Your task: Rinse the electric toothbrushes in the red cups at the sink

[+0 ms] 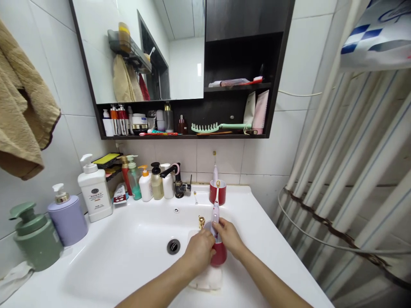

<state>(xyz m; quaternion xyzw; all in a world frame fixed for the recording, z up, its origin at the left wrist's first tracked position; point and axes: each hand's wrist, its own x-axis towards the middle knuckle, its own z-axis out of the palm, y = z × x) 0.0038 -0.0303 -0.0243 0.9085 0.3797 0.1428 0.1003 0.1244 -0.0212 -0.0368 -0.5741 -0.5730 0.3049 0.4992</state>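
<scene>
My left hand (199, 251) is closed at the left side of a red cup (219, 256) with a pale inside, held over the right part of the sink. A gold figure-shaped piece (201, 221) shows just above the knuckles. My right hand (230, 236) pinches a pinkish-white electric toothbrush (215, 211), which stands nearly upright with its head on top and its lower end at the cup's mouth. Fingers hide part of the rim. Below the cup lies a cream cloth (207, 278). Behind, a second red cup (221, 194) on the sink ledge holds another toothbrush (215, 171).
Left of the hands are the white sink basin (128, 244) and its drain (173, 246). The black faucet (179, 182) rises at the back beside several pump bottles (157, 182). A small brush head (195, 197) lies on the ledge. A dark mirror cabinet (237, 115) hangs above.
</scene>
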